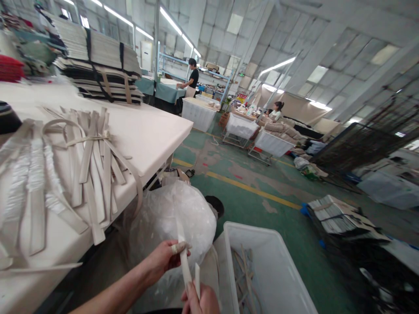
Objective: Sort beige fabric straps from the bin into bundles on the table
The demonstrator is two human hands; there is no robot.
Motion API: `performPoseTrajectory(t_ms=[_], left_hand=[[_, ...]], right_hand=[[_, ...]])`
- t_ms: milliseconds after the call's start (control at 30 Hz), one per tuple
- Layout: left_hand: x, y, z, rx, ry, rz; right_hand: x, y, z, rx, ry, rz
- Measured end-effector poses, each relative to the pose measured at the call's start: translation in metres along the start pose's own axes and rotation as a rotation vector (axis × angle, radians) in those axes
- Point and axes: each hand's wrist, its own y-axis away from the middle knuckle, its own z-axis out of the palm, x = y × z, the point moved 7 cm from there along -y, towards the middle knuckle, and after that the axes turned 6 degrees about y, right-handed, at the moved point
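Note:
A pale fabric strip (185,266) runs between my two hands, low in the middle of the view. My left hand (170,255) pinches its upper part; one finger there wears a light wrap. Lower down, my right hand (200,300) is closed on the same strip, and a short pale end stands up between its fingers. Behind the hands bulges a clear plastic bag (193,209). To the right is a white plastic bin (278,266) with several similar strips (244,270) lying inside.
A table (157,135) on the left carries a tied bundle of pale strips (93,148), plastic-wrapped strips (36,187) and a strapped fabric stack (101,74). One person (192,78) stands at a far table; another (276,112) is beyond the white carts. A strapped stack (340,213) lies at right.

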Motion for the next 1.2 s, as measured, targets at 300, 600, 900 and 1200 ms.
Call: performPoseTrajectory(t_ms=[300, 600, 900, 1200], left_hand=[[0.034, 0.001, 0.005, -0.058, -0.036, 0.179], [0.006, 0.011, 0.037, -0.289, -0.095, 0.129], [0.004, -0.001, 0.005, -0.123, -0.071, 0.100], [0.019, 0.012, 0.002, -0.040, -0.058, 0.119]], right_hand=[[-0.048, -0.015, -0.015, -0.051, -0.045, -0.200], [-0.048, -0.016, -0.022, 0.032, -0.086, -0.173], [-0.026, -0.011, -0.008, -0.022, -0.077, -0.083], [-0.035, -0.003, -0.002, -0.161, -0.110, -0.029]])
